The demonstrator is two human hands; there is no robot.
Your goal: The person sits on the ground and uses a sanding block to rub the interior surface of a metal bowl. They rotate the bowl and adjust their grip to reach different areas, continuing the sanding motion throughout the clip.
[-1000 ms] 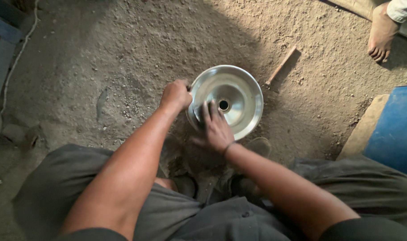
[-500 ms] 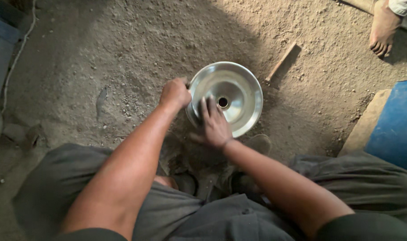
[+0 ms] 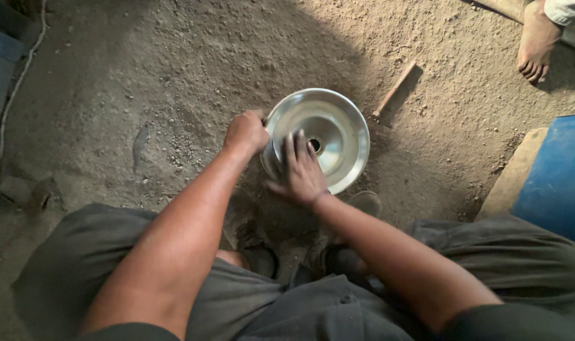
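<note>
- Your left hand (image 3: 246, 132) is closed around the left rim of a shiny metal bowl-shaped disc (image 3: 338, 129), fingers curled over the edge.
- Your right hand (image 3: 302, 173) lies flat and spread on the inner face of the disc, fingertips near its centre hole (image 3: 314, 145); it presses on the metal and grips nothing.
- The disc sits on the dirt floor (image 3: 174, 76) just ahead of your knees, tilted slightly toward you, its far rim catching bright light.
- The floor is bare packed earth, sandy and uneven, scattered with small stones and grit; a patch of coarser gravel (image 3: 180, 136) lies to the left of your left hand.
- Sunlight falls across the top right of the floor, while the area around your legs is in shadow.
- A short wooden stick (image 3: 395, 89) lies on the earth just beyond the disc's upper right edge, apart from it.
- A wooden plank (image 3: 511, 173) lies at an angle on the right, beside a blue object (image 3: 556, 170) whose kind you cannot tell from this view.
- Another person's bare foot (image 3: 537, 41) rests on the ground at the top right, well apart from your hands.
- A blue frame (image 3: 0, 69) and a pale cord (image 3: 19, 82) run along the left edge.
- Your grey trousers (image 3: 79, 265) fill the lower part of the view, knees set wide.
</note>
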